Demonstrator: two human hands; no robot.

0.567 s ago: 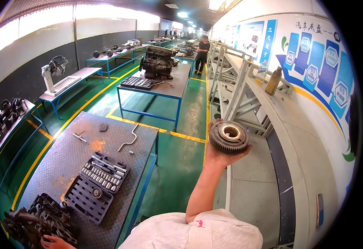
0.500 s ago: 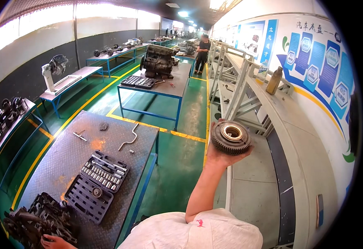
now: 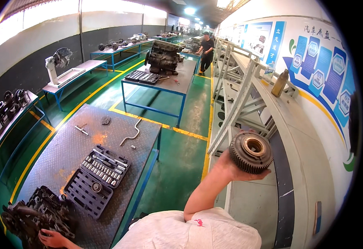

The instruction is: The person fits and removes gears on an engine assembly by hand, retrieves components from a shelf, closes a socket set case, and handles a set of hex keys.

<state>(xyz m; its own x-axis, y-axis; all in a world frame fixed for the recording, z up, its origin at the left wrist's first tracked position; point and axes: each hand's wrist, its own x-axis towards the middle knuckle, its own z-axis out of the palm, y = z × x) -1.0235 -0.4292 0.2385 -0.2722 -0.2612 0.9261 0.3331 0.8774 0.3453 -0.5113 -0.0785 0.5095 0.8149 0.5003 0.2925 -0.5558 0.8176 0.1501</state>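
Wall posters (image 3: 322, 68): right wall, blue hexagon and rectangle panels with white script on a white ground, crossed by blue and yellow curved bands.

Upright blue sign (image 3: 278, 39): same wall, further along.

Pale display boards (image 3: 252, 39): beyond it, rectangular, blue-edged.

Screens: none.

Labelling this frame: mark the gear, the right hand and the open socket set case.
gear (image 3: 251, 151), head view, on the toothed rim facing the camera.
right hand (image 3: 227, 167), head view, on the palm under the gear.
open socket set case (image 3: 96, 179), head view, on the hinge line between its two halves.
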